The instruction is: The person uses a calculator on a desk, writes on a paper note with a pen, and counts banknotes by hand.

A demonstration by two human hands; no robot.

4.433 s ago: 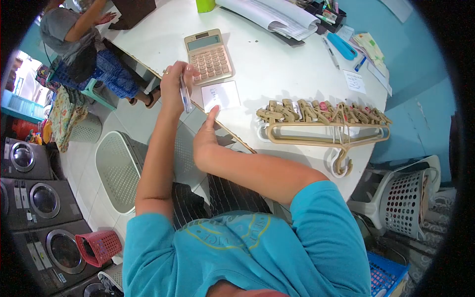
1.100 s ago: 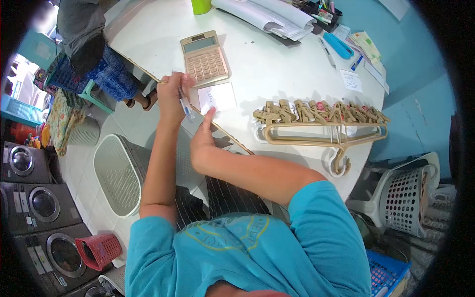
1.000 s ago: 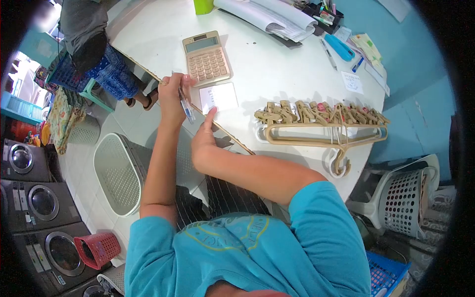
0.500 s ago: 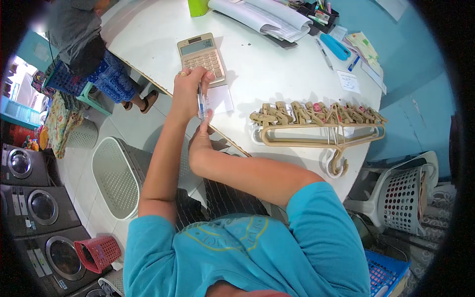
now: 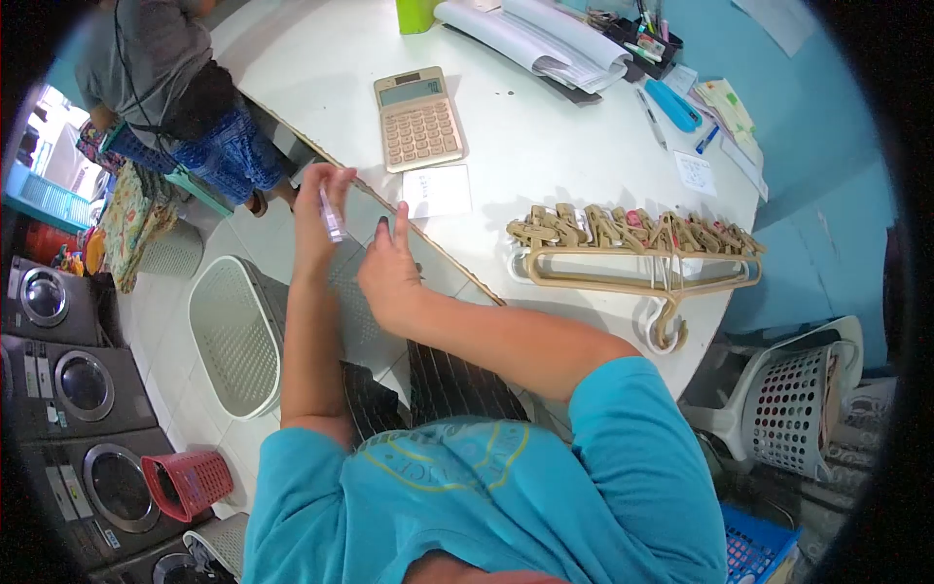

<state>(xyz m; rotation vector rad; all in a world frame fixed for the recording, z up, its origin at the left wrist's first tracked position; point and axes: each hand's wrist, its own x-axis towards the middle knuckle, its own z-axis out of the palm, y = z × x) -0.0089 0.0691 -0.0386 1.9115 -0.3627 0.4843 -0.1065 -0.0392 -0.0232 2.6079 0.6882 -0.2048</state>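
My left hand is closed around a clear pen, left of the table's edge. My right hand is lower and to its right, beside the edge, with a finger stretched up to the near left corner of a small white paper. Writing shows on that paper. Just above the paper lies a beige calculator. To the right, beige and white hangers lie on the table, with many clothespins along them.
On the white table are rolled papers, a green container, a pen holder and a blue stapler-like object. A person stands upper left. Baskets and machines are left; a white chair is right.
My left hand has moved left with the pen, away from the paper and calculator. My right hand has drawn slightly back. The other person's body has shifted.
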